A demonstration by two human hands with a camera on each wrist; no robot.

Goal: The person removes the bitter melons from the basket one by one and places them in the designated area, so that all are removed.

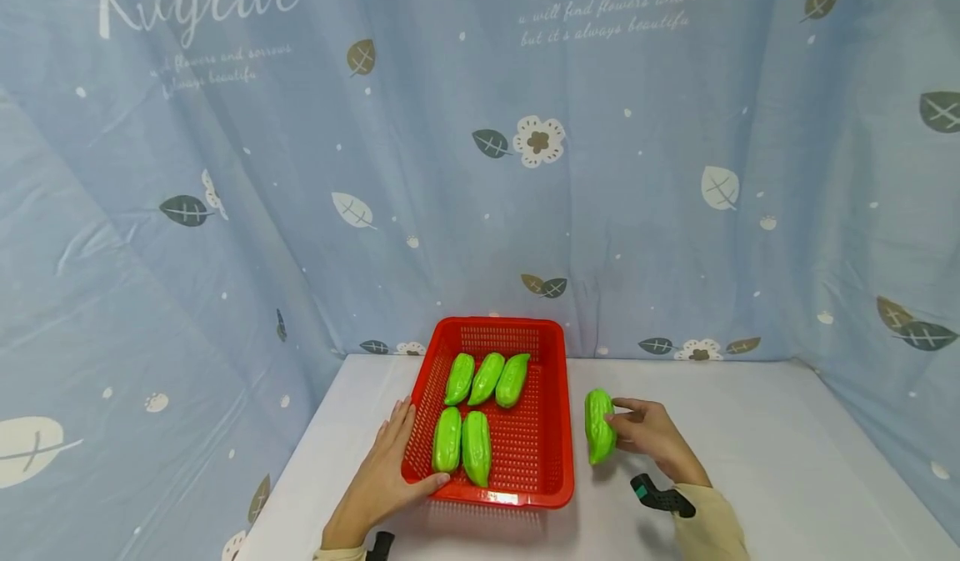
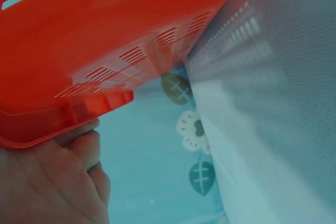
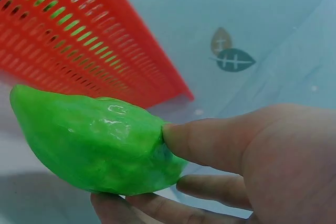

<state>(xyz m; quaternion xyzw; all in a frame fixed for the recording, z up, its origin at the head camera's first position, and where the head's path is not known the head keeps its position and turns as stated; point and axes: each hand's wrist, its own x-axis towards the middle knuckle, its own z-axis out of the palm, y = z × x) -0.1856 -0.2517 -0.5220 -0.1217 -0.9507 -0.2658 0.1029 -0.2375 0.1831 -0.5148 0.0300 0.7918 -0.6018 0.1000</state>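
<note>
In the head view my right hand (image 1: 651, 434) pinches a bright green, lumpy bitter melon (image 1: 599, 426) just right of the red basket (image 1: 558, 428). The right wrist view shows this melon (image 3: 89, 142) with its tapered end pointing left, the thumb on one side and fingers (image 3: 163, 208) under it. My left hand (image 1: 382, 469) rests along the basket's left rim, fingers fairly straight, thumb at the front left corner. From the left wrist, those fingers (image 2: 86, 148) touch the rim from outside. Inside the basket lie three melons (image 1: 487, 379) at the back and two (image 1: 462, 444) at the front left.
The basket stands on a white table (image 1: 780, 461). A blue curtain (image 1: 637, 236) with leaf and flower prints hangs behind the table and along its left side. Each wrist wears a black strap, the right one (image 1: 662, 496) showing plainly.
</note>
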